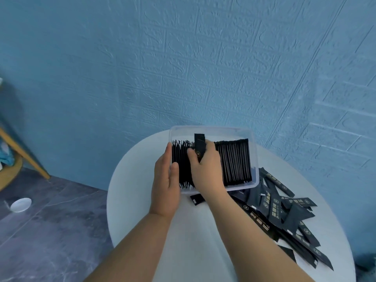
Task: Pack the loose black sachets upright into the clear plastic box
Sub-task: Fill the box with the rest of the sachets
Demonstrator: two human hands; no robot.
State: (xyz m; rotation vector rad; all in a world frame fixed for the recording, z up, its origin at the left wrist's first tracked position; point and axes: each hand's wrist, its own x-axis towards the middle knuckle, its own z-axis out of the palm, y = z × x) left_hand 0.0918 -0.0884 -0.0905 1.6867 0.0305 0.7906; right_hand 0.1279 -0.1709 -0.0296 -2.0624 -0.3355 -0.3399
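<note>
Head view, logged near to far. Two bare forearms enter from the bottom edge over a round white tabletop [132, 200]. To the right of the right forearm, loose black sachets [284, 216] lie flat in an overlapping heap on the tabletop. The heap reaches up to the near right corner of the clear plastic box [213, 128]. One stray sachet [197, 199] lies flat just in front of the box's near wall, beside the right wrist.

Left hand [164, 186]: at the box's left wall, fingers stretched along the outside, thumb over the rim on the inside. Grip appears closed on that wall, though the clear plastic makes the contact hard to confirm.

Right hand [205, 169]: over the middle of the box, grip closed on a single sachet, pinched between thumb and fingers. This held sachet [199, 144] stands upright, its top end above the rim, over the gap between two packed groups.

Box contents: left row [182, 155] of sachets on edge, leaning and uneven. Right row [234, 159] on edge, tight and straight, close to the right wall.

Beyond, at left: dark grey tiled floor [50, 220] with a white dish [21, 204] on it, then a slanting wooden leg [26, 157]. Farthest: blue wall [203, 58] embossed with a brick pattern.
</note>
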